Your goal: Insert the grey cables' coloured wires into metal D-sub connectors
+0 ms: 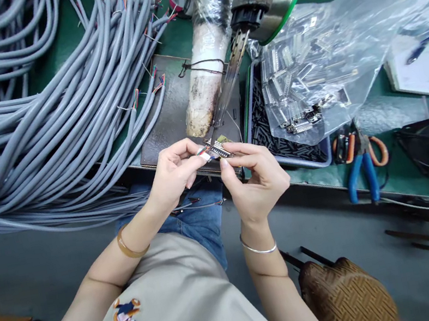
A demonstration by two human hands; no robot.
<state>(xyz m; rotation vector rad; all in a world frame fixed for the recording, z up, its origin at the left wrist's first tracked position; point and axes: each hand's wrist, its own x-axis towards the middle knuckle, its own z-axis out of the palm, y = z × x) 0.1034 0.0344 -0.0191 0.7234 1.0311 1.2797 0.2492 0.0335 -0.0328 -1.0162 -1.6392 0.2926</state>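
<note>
Close to the bench edge my left hand [175, 170] pinches the thin coloured wires [202, 152] at a cable end; the cable behind them is mostly hidden by the fingers. My right hand [256, 172] grips a small metal multi-pin connector [220, 150] between thumb and fingers. Wires and connector meet between my fingertips, but whether they are joined cannot be made out. Just above them hangs the soldering iron [231, 77], its tip pointing down at the connector. A scorched, film-wrapped tube [202, 93] ends right behind my fingertips.
Many grey cables [78, 118] with stripped ends cover the left of the bench. To the right are a tray [327, 157] of black sleeves, a clear bag [306, 67] of connectors, blue-handled cutters [361, 173] and a green-rimmed solder spool [284, 4]. A woven chair [350, 297] stands below.
</note>
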